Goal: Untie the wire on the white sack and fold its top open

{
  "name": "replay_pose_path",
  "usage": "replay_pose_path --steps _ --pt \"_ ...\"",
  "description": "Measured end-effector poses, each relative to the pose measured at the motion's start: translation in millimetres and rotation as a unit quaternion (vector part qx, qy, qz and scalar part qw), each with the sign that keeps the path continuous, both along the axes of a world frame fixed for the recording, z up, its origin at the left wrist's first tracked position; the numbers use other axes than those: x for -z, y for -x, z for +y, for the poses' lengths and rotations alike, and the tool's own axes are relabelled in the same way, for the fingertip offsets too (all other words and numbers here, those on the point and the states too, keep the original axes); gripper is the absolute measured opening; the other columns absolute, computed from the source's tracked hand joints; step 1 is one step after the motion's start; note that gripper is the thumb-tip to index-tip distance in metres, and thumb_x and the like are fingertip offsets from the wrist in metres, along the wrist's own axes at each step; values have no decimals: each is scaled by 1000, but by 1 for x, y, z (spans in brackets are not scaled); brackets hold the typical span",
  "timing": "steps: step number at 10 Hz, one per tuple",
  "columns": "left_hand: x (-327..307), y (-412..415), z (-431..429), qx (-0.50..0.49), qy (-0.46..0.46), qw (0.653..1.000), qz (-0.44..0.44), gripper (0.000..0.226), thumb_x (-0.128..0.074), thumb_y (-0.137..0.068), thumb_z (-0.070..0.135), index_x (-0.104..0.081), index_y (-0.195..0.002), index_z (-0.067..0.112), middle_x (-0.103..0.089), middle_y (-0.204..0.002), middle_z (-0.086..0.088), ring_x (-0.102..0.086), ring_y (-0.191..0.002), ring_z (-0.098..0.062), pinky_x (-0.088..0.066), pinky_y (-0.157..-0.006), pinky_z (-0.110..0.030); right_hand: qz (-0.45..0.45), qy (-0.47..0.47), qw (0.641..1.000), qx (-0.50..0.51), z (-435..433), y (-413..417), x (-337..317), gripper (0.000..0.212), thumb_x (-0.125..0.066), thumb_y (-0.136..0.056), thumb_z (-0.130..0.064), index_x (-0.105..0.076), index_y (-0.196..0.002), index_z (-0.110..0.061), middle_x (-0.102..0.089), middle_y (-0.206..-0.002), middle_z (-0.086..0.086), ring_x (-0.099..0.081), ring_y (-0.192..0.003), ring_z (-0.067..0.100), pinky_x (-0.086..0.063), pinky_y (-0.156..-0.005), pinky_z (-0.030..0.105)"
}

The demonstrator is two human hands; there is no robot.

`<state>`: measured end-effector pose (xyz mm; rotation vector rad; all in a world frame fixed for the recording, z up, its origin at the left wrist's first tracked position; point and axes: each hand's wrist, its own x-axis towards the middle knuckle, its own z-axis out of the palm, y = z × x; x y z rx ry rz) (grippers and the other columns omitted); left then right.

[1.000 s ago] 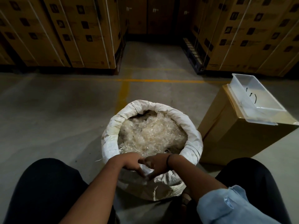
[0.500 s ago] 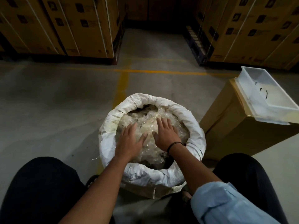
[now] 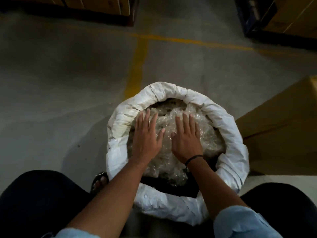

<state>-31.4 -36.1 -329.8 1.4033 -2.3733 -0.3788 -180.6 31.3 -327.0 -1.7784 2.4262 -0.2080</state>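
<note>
The white sack (image 3: pixel 228 127) stands on the floor between my knees, its top rolled outward into a thick cuff all round. Inside lies a heap of crumpled clear plastic (image 3: pixel 166 162). My left hand (image 3: pixel 145 136) rests flat on the plastic with its fingers spread, near the sack's left rim. My right hand (image 3: pixel 187 136) lies flat beside it, fingers apart, a dark band on its wrist. Neither hand holds anything. No wire is in sight.
A brown cardboard box (image 3: pixel 281 127) stands close against the sack's right side. Yellow floor lines (image 3: pixel 137 66) cross on the grey concrete beyond the sack. Stacked cartons on pallets (image 3: pixel 96 6) line the far edge. My sandalled foot (image 3: pixel 100 181) shows left of the sack.
Both hands left the sack's near rim and went onto the plastic inside, then slid farther forward. The view tilted down and closer, so the white tray on the box left the frame.
</note>
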Motion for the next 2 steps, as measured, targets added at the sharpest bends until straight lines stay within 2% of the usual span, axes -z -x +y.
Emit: replay_pose_path --steps 1,2 --pt "-25 1 -13 10 -8 999 -38 65 -38 -103 54 -36 -156 17 -26 -167 -12 -18 -155 -35 -24 -123 -50 -8 -2 1000 -10 -1 4 -25 65 -29 -98 -42 -16 -156 -16 -9 -165 12 6 -153 28 -5 -123 52" --pt "-77 4 -21 4 -61 998 -26 66 -40 -101 54 -35 -156 19 -25 -167 -10 -28 -152 -31 -37 -115 -47 -33 -15 999 3 0 12 -76 66 -26 -98 -48 -16 -156 -17 -7 -166 12 6 -153 29 0 -123 50"
